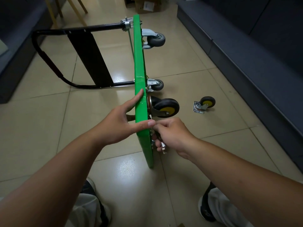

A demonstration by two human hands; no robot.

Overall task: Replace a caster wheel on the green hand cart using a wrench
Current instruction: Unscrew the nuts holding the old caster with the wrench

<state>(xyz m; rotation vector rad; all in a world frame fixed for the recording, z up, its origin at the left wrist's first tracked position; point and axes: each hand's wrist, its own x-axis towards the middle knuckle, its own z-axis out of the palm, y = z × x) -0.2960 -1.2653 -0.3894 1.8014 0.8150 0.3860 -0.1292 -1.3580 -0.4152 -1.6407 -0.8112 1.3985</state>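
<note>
Left hand spreads a straight forefinger and thumb; right hand, knuckles up, curls its fingers round a metal tool.

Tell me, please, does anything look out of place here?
Yes. A loose caster with a yellow hub lies on the floor, apart from the green hand cart, which stands on its edge. Its mounted wheels differ: two grey casters, one black-and-yellow caster. The right hand grips a small metal part.
</note>
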